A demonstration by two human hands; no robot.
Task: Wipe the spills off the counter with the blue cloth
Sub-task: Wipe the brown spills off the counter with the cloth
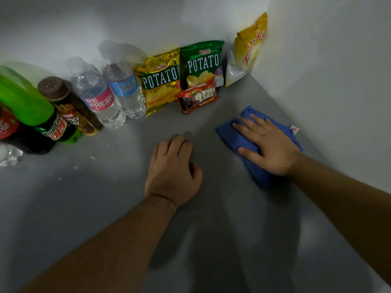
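A folded blue cloth lies on the grey counter close to the right wall. My right hand lies flat on top of it, fingers spread, pressing it down. My left hand rests on the bare counter to the left of the cloth, fingers curled under, holding nothing. Small white specks of spill dot the counter at the left, in front of the bottles.
Along the back wall stand soda bottles, a chocolate drink bottle, two water bottles, two potato chip bags, a fudge bar pack and a yellow snack bag. A white wall borders the right.
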